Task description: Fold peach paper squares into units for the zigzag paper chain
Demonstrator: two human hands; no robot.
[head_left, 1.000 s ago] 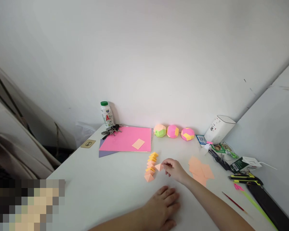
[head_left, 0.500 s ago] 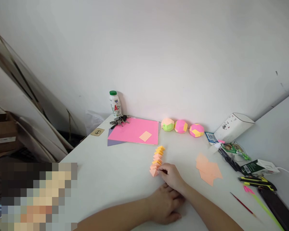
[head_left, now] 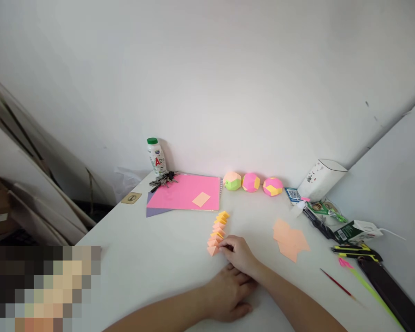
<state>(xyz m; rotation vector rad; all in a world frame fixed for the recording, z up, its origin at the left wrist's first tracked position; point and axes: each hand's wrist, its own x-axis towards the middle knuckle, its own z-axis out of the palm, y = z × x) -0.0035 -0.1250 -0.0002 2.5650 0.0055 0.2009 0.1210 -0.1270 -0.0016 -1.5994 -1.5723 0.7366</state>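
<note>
A short row of folded paper pieces (head_left: 217, 229), peach and orange-yellow, runs away from me on the white table. At its near end my right hand (head_left: 240, 252) is closed in a pinch, fingertips against a peach folded piece (head_left: 213, 250). The exact grip is partly hidden by the fingers. Below it my left hand (head_left: 230, 294) lies palm down on the table, thumb apart, holding nothing visible; its fingers reach beneath the right wrist. Several loose peach paper sheets (head_left: 290, 240) overlap to the right of my hands.
Pink paper (head_left: 186, 191) with a peach square (head_left: 201, 199) lies behind, near keys (head_left: 164, 180) and a white bottle (head_left: 157, 157). Three paper balls (head_left: 251, 182) line the wall. At right are a thin brush (head_left: 337, 282), a yellow-black cutter (head_left: 358, 251) and a dark case (head_left: 390, 290).
The whole view has shifted, so the table's things appear slightly further left. Both hands keep their places by the paper row, with the right hand's pinch unchanged.
</note>
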